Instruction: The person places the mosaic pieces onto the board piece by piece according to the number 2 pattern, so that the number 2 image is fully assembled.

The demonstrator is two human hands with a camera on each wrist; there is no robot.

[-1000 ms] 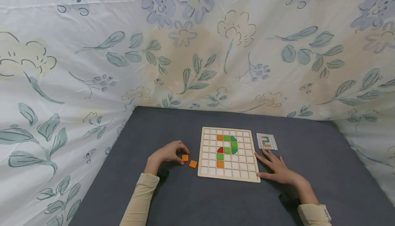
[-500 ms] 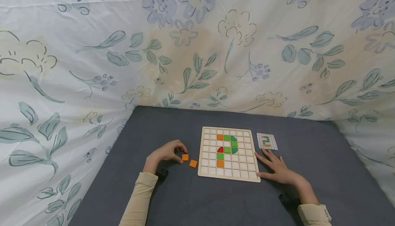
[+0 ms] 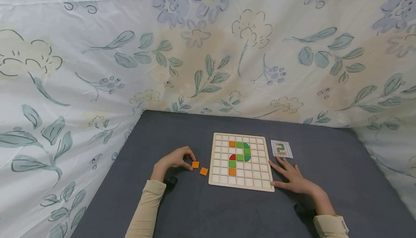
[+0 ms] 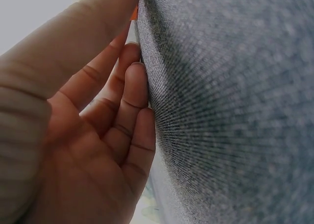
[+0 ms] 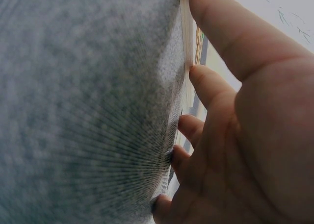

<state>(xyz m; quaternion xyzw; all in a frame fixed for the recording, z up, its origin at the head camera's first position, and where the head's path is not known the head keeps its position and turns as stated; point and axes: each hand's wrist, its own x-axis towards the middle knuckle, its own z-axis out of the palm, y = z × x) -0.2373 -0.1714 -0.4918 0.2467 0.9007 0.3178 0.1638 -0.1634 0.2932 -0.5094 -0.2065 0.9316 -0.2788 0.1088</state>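
My left hand (image 3: 176,159) is low over the table, its thumb and index fingertip curled at the left side of an orange square tile (image 3: 195,164). In the left wrist view a sliver of that orange tile (image 4: 134,13) shows between thumb and index finger. A second orange tile (image 3: 203,171) lies just beside it, rotated a little. My right hand (image 3: 294,180) is spread flat, with thumb and index fingertip against the right edge of the wooden grid board (image 3: 260,174). In the right wrist view the fingers (image 5: 211,82) are apart, touching the board's pale edge (image 5: 187,37).
In the board's cells sit orange, green and red pieces, among them a green square (image 3: 239,157) and a red quarter-round (image 3: 232,157). A small printed pattern card (image 3: 281,149) lies right of the board. Floral cloth (image 3: 208,68) hangs behind the dark table (image 3: 182,126).
My left hand has drawn back slightly to the left, covering less of the orange tile's edges, while the tile stays in place. My right hand and the board are still.
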